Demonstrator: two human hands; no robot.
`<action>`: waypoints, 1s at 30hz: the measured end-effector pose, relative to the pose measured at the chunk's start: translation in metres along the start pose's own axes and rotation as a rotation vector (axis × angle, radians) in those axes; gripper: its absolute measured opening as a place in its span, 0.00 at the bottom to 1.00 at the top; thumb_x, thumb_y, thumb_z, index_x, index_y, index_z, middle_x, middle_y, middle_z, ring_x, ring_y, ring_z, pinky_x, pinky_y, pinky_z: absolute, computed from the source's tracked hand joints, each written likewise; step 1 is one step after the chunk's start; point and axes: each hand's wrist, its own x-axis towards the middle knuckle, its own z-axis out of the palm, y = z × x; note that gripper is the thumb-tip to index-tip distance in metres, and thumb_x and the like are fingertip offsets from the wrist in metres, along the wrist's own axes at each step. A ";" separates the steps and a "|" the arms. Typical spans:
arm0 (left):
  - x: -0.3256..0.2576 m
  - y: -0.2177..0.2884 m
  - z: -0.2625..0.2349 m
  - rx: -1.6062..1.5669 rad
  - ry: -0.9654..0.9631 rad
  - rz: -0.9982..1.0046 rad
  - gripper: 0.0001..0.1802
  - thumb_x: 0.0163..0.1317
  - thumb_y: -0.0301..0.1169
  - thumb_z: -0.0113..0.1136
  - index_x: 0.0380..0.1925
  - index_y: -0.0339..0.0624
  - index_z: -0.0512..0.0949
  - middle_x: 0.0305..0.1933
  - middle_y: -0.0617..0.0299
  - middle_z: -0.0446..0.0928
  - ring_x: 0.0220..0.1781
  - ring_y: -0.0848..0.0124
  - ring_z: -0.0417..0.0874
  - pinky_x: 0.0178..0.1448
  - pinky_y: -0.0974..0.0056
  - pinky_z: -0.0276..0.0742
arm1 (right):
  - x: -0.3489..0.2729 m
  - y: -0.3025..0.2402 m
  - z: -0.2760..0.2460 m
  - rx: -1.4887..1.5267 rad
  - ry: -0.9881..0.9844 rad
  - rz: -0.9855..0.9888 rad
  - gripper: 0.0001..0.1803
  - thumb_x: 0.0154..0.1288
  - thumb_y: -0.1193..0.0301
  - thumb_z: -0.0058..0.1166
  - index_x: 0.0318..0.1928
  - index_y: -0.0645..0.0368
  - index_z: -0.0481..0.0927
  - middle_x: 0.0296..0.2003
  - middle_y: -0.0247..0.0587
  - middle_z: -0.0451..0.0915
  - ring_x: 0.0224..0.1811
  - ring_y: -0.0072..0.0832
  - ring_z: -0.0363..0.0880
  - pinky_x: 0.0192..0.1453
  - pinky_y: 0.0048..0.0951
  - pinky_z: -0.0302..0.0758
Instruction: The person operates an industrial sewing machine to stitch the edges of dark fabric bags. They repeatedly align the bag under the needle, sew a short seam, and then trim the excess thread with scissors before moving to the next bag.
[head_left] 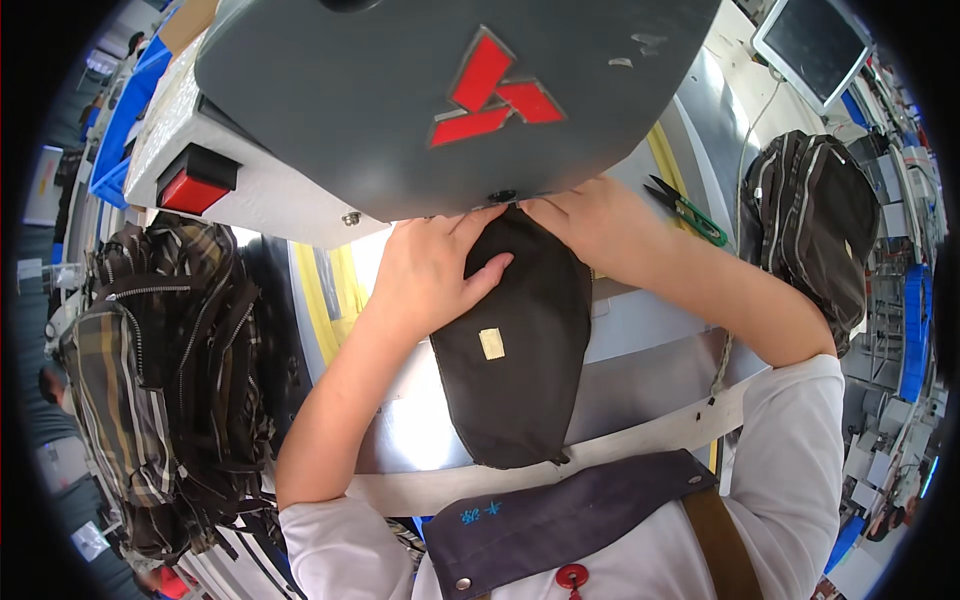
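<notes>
A dark brown fabric panel [530, 330], rounded and narrowing toward me, lies on the work surface under the front of a big grey sewing machine head [350, 110]. A small cream sticker [492, 344] is on the panel. My left hand [430, 265] rests on its left side, thumb spread out over the cloth and fingers reaching toward the machine. At the panel's far right edge, my right hand [590, 222] holds the cloth with bent fingers. The machine head partly covers the fingertips of both hands, and the needle area is hidden.
Dark plaid backpacks [165, 380] with zips are piled at the left. Another dark bag [815, 225] stands at the right. Green-handled thread snips [688, 210] lie beyond my right forearm. A red switch [196, 180] sits on the machine's left side; a screen [815, 45] is at upper right.
</notes>
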 end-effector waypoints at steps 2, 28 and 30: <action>0.003 -0.003 0.001 0.015 0.012 -0.008 0.23 0.51 0.35 0.69 0.48 0.42 0.80 0.49 0.56 0.81 0.48 0.54 0.81 0.54 0.56 0.75 | 0.004 0.004 0.000 -0.012 -0.014 0.014 0.11 0.55 0.73 0.53 0.40 0.62 0.76 0.40 0.38 0.79 0.47 0.31 0.80 0.48 0.31 0.80; -0.004 0.002 0.006 -0.016 0.027 0.015 0.24 0.51 0.34 0.68 0.49 0.41 0.78 0.54 0.60 0.78 0.53 0.59 0.79 0.55 0.57 0.74 | -0.005 -0.003 -0.001 0.004 -0.046 0.028 0.14 0.58 0.73 0.51 0.45 0.64 0.76 0.49 0.44 0.80 0.53 0.33 0.79 0.55 0.32 0.77; -0.004 0.003 0.008 -0.037 0.068 0.054 0.23 0.50 0.33 0.69 0.48 0.40 0.78 0.55 0.60 0.78 0.53 0.59 0.79 0.57 0.56 0.73 | -0.010 -0.004 0.001 0.001 -0.040 0.026 0.15 0.59 0.73 0.50 0.47 0.65 0.76 0.53 0.46 0.79 0.56 0.33 0.78 0.58 0.32 0.76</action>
